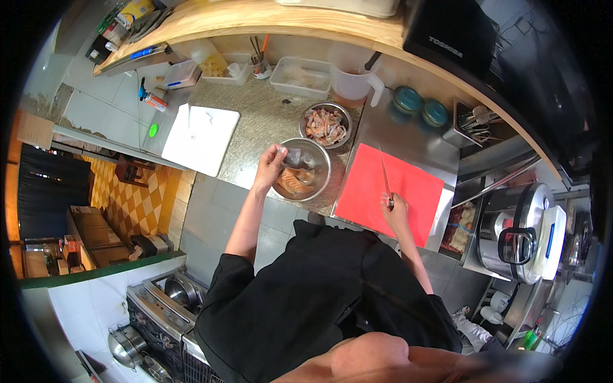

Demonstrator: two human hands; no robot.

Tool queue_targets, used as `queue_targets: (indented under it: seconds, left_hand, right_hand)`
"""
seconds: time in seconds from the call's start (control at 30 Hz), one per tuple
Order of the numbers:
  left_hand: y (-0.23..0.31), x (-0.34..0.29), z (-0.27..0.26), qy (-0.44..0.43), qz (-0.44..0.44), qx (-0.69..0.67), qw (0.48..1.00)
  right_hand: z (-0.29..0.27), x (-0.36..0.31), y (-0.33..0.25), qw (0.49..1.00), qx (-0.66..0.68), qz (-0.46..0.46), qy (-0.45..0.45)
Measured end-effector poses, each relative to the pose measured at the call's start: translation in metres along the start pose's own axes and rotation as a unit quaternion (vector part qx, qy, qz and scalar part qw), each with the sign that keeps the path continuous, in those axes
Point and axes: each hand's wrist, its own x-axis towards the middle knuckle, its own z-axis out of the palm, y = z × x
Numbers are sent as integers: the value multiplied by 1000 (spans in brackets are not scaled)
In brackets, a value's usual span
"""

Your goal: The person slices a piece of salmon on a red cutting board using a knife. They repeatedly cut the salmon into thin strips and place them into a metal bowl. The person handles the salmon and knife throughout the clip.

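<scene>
While the right hand (pixel 396 207) has its fingers wrapped around the handle of a knife (pixel 384 169), whose blade points away over the red board (pixel 418 185), the left hand (pixel 271 165) pinches a greyish piece (pixel 293 156) between thumb and fingers above the larger metal bowl (pixel 327 169), where orange fish pieces (pixel 295 182) lie. Just beyond sits a smaller metal bowl (pixel 348 123) heaped with pale-orange strips (pixel 324 126). Farther back stand a translucent pitcher (pixel 350 75) and 2 round blue-green containers (pixel 407 99).
</scene>
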Motion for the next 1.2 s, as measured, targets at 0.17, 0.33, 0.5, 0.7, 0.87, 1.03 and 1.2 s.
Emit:
queue_targets:
  seconds: [0.17, 0.33, 0.5, 0.7, 0.87, 1.03, 1.2]
  left_hand:
    - [35, 14, 19, 30, 69, -52, 996]
    - [108, 25, 49, 14, 70, -32, 997]
    - [147, 38, 78, 9, 24, -59, 998]
    - [170, 40, 139, -45, -8, -87, 995]
    - [159, 73, 183, -121, -100, 73, 985]
    - [152, 110, 212, -292, -156, 196, 923]
    - [171, 130, 225, -381, 32, 395, 835]
  right_hand:
    - [-8, -23, 16, 995, 60, 54, 52]
    - [-28, -31, 10, 992, 47, 90, 72]
    - [-49, -44, 21, 987, 78, 82, 114]
    - [-82, -65, 38, 983, 66, 127, 114]
    - [-98, -77, 54, 980, 59, 138, 134]
    - [-118, -84, 56, 981, 44, 142, 126]
    - [-131, -95, 66, 976, 57, 159, 138]
